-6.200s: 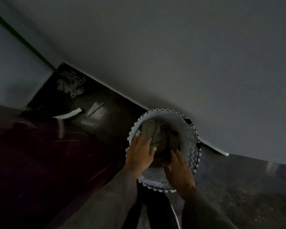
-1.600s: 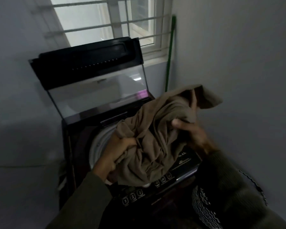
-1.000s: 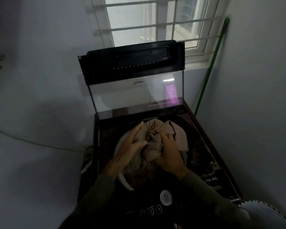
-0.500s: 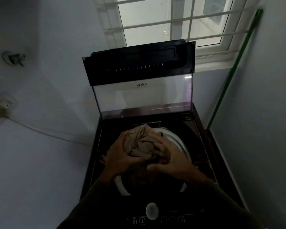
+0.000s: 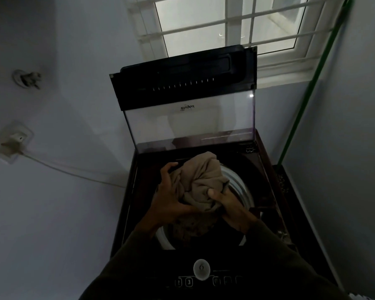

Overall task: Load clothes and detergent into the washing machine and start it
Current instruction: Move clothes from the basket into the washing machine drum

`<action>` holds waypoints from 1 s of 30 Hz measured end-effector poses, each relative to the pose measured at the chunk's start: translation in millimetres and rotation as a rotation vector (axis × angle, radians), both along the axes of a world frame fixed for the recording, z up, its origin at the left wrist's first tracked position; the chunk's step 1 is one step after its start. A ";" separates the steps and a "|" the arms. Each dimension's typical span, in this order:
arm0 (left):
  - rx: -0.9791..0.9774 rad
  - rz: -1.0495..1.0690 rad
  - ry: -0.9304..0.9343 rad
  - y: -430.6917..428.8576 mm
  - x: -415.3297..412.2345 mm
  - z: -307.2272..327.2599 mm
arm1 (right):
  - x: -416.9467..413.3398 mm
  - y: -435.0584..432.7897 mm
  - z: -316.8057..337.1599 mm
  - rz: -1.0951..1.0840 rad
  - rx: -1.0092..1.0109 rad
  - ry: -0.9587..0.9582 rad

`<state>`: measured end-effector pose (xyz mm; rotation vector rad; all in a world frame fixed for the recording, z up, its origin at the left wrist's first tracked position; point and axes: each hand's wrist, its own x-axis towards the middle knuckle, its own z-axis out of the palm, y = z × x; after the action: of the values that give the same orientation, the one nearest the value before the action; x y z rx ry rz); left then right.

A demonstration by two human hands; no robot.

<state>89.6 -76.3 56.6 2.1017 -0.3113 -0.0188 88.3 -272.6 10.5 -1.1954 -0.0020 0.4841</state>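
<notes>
A dark top-loading washing machine point(image 5: 266, 191) stands below me with its glass lid point(image 5: 188, 120) raised upright at the back. A bundled beige garment point(image 5: 200, 182) sits over the round white drum rim point(image 5: 236, 182). My left hand point(image 5: 167, 198) grips the bundle from the left side. My right hand point(image 5: 230, 206) holds it from the lower right, thumb pressed into the cloth. Part of the cloth hangs down into the dark drum. The control panel with a round dial point(image 5: 201, 269) and several buttons lies at the near edge.
A barred window point(image 5: 236, 24) is behind the machine. A green broom handle point(image 5: 312, 83) leans in the right corner. A wall socket with a plug and cable point(image 5: 15, 139) and a tap fitting point(image 5: 28, 79) are on the left wall. Walls stand close on both sides.
I took the beige garment from the laundry basket, carried it to the machine and lowered it onto the drum opening. In the last half second both hands have shifted only slightly on the bundle.
</notes>
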 end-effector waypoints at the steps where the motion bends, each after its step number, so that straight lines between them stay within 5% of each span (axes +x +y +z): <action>1: 0.044 -0.019 -0.011 -0.8 1.7 -3.8 | -0.9 -0.8 -0.4 -0.006 -0.020 -0.028; 8: 0.170 -0.048 0.029 5.8 17.4 -29.6 | 7.2 -2.8 3.8 -0.067 -0.182 -0.184; 13: 0.153 -0.064 0.240 7.4 20.7 -60.7 | 5.9 4.8 -18.3 -0.082 -0.343 -0.108; 20: 0.185 -0.011 0.274 19.1 6.7 -113.7 | 6.2 22.0 -69.6 -0.039 -0.448 0.049; 30: 0.391 -0.138 0.370 35.1 14.8 -177.0 | 2.5 58.1 -114.4 -0.083 -0.942 0.140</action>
<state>104.4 -41.2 -120.4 2.3997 -0.2395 -0.5851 90.8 -214.4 -104.0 -2.0663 0.4365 0.5063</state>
